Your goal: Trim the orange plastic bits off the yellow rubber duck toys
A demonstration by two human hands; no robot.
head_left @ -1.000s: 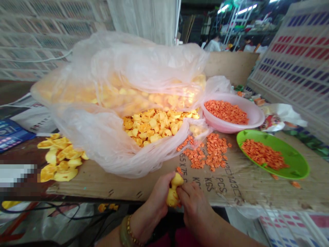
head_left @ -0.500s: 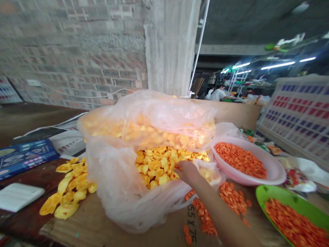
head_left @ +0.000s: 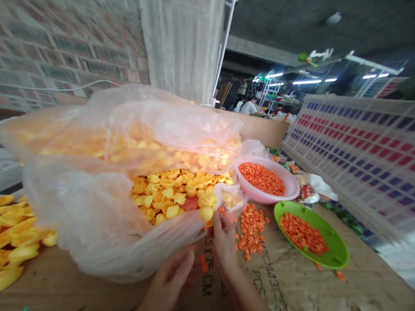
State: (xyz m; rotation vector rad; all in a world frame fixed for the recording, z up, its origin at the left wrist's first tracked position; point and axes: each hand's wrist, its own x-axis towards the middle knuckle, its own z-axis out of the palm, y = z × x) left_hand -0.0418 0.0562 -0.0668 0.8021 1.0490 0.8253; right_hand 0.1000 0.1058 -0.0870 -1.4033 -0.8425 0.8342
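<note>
My right hand [head_left: 224,235] is at the front right edge of a large clear plastic bag [head_left: 97,246]. Its fingers are closed at a yellow, thin-walled cup-shaped piece [head_left: 206,213], which it seems to pinch; the exact contact is partly hidden. Many more such yellow pieces [head_left: 162,194] fill the bag's mouth. Lower and to the left, my left hand [head_left: 177,270] is slightly blurred, with fingers loosely bent and apart and nothing visible in them. Small orange pieces [head_left: 251,231] lie on the cardboard [head_left: 191,298] to the right of my right hand.
A pink basin [head_left: 292,185] and a green tray [head_left: 340,250] hold orange pieces on the right. More yellow shells [head_left: 19,233] lie at the left. A patterned panel [head_left: 356,142] stands at the right, and a concrete pillar [head_left: 181,47] rises behind. A person [head_left: 249,106] sits far back.
My right hand has drawn back from the yellow pieces to the bag's front edge. My left hand has come into view. The view has shifted right and closer.
</note>
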